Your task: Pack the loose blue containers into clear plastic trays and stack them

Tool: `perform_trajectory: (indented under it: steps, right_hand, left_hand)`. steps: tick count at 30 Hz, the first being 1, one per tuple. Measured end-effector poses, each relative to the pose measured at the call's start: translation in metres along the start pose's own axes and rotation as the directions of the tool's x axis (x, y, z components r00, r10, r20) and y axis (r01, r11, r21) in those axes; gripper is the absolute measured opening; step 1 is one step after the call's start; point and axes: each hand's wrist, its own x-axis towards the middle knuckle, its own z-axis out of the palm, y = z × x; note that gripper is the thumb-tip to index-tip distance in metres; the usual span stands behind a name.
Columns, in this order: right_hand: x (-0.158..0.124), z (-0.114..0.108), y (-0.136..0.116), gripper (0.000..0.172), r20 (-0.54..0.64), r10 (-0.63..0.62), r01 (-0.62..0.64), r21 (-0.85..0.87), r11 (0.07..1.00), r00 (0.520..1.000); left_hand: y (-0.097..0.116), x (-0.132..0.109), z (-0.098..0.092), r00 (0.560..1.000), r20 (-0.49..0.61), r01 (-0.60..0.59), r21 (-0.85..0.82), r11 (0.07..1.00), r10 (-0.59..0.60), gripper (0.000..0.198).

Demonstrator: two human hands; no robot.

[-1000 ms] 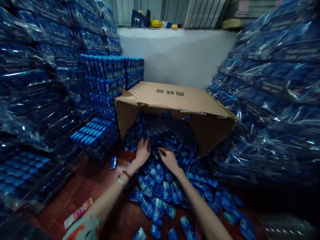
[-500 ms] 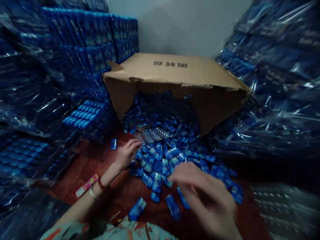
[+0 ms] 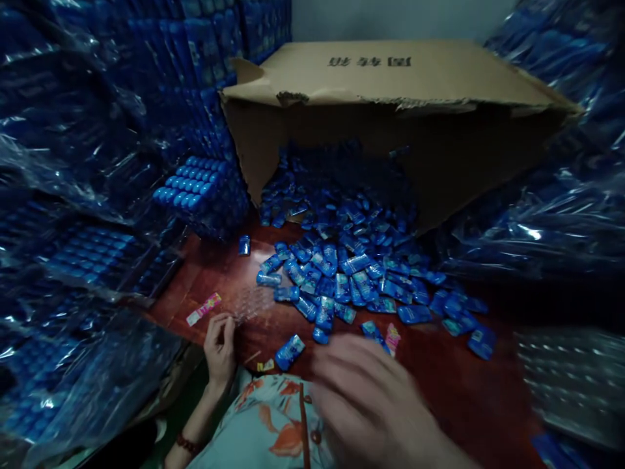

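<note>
1. Since the earlier frames, the left hand (image 3: 219, 345) has drawn back from the packet pile to the near edge of the desk (image 3: 215, 273), and the clear tray (image 3: 251, 303) has come with it. The right hand (image 3: 375, 404) has pulled in close to the camera.
2. Left grip: the fingertips are closed on the near corner of the clear tray, which lies flat on the desk between the pink strip (image 3: 204, 308) and the pile of blue packets (image 3: 342, 273).
3. Right grip: blurred by motion, so I cannot tell whether it is open or closed. It hovers over the near desk, just short of the pile.
4. Step in hand, as judged: positioning the empty tray in front of the body.
5. A next move calls for a steady tray and one packet picked singly; a loose packet (image 3: 290, 350) lies nearest to both hands.
6. Edges: the near desk edge runs just beside the left hand, so the tray has little margin there.
7. Open room: bare desk lies left of the pile. The tipped cardboard box (image 3: 390, 78) closes the far side. Film-wrapped stacks (image 3: 73, 163) close both flanks.
</note>
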Motion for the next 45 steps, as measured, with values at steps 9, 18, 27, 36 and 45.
perform_trajectory:
  steps: [9,18,27,36,45]
  right_hand:
    - [-0.002,0.089,0.125,0.055,0.368,0.151,0.024,-0.43,0.903,0.917]
    - [0.063,0.072,0.147,0.04,0.268,0.059,-0.014,-0.167,0.986,0.962]
    - [-0.008,-0.008,0.153,0.034,-0.34,0.522,-0.554,0.003,0.832,0.782]
    - [-0.038,0.041,0.121,0.045,-0.224,0.599,-0.594,-0.595,0.541,0.769]
    - [-0.029,0.04,0.13,0.033,-0.221,0.649,-0.614,-0.632,0.473,0.728]
  left_hand:
    - [0.021,0.023,-0.015,0.99,-0.114,-0.089,-0.098,0.991,0.078,0.016]
    - [0.036,-0.023,-0.026,0.899,0.313,-0.288,-0.106,0.952,0.307,0.014]
    - [0.022,-0.031,0.005,0.596,0.725,-0.425,-0.08,0.902,0.345,0.016]
    - [0.033,-0.002,0.033,0.604,0.706,-0.527,0.006,0.85,0.37,0.026]
    - [0.084,0.022,0.115,0.65,0.753,-0.568,0.394,0.722,0.101,0.044]
